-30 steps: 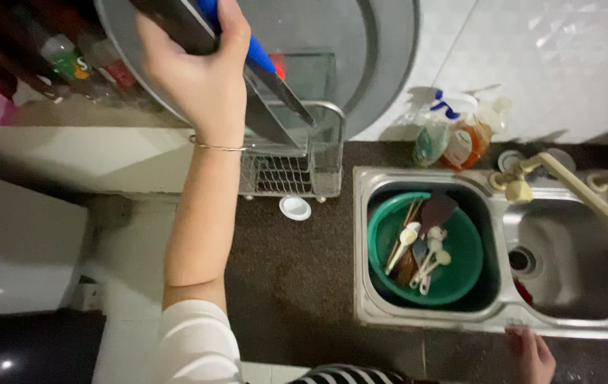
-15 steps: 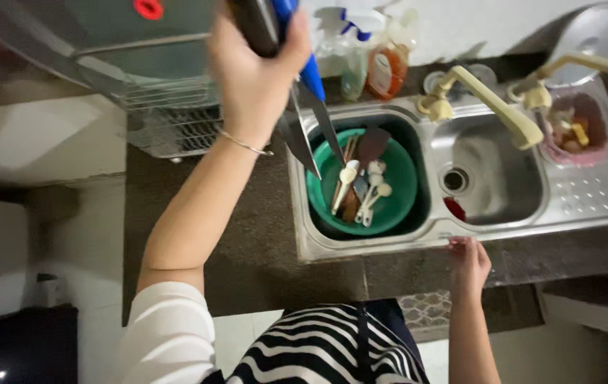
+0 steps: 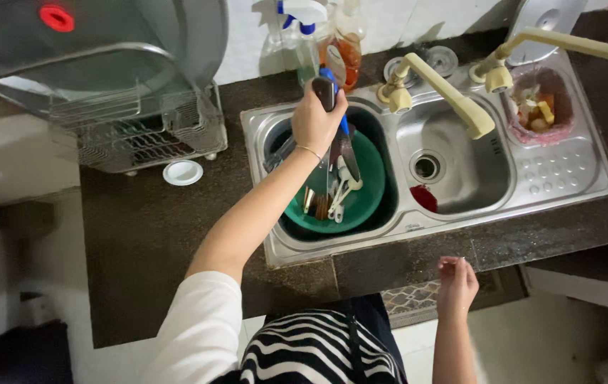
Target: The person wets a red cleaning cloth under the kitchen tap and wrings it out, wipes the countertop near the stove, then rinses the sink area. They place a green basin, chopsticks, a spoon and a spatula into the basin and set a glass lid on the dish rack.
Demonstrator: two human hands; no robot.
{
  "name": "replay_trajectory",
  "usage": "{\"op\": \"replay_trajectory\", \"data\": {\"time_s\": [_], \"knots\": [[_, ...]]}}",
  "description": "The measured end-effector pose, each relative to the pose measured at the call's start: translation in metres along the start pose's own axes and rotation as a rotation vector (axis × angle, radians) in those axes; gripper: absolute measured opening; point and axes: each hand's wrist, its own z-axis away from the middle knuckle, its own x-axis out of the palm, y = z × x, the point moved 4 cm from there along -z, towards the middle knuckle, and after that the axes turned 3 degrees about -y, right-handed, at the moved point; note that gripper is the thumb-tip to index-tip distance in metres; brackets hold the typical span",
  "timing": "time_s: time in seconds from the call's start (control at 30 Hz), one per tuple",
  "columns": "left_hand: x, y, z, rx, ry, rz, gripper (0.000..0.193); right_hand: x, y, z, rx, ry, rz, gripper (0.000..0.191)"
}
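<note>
- Kitchen counter, dark speckled stone, with a steel double sink set into it; white tiled wall behind.
- We have our left hand closed around a bunch of utensils, held upright over the left basin.
- Bunch in that grip: one black handle sticking up past the fingers, one blue handle behind it, and at least two knife blades hanging down below the hand. Exact count inside the fist we cannot tell.
- Blades are grey metal, tips pointing down into the green bowl.
- Green bowl: one, round, sitting in the left basin. Holds more utensils, roughly three white spoons and a couple of brown-handled pieces; they overlap, so the count is rough.
- Our right hand hangs off the counter's front edge, fingers loosely curled, holding nothing, touching nothing.
- Taps: two, cream coloured, one over each side of the sink.
- Right basin: bare apart from one drain and one red scrap near its front edge.
- Pink strainer basket: one, on the drainboard, food scraps inside.
- Spray bottles: two against the wall, plus one orange-liquid bottle beside them.
- Wire dish rack: one, left of the sink, with one big grey lid leaning in it.
- White round cap: one, on the counter just beside the rack.
</note>
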Motion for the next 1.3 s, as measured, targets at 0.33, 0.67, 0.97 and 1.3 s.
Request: {"op": "replay_trajectory", "data": {"time_s": [0.33,0.67,0.97,1.3], "knots": [[0.094,-0.063,0.033,-0.21,-0.242,-0.15,0.05,-0.031,0.012,0.001,-0.016,0.056,-0.086,0.026],[0.131,-0.07,0.027,-0.248,-0.336,-0.249,0.05,-0.034,0.005,-0.001,0.011,0.147,-0.059,0.027],[0.162,-0.096,0.014,-0.428,-0.572,-0.265,0.063,-0.046,0.022,-0.007,0.052,0.17,-0.058,0.027],[0.176,-0.12,0.032,-0.374,-0.494,-0.132,0.076,-0.041,0.024,-0.012,0.096,0.198,0.013,0.028]]}}
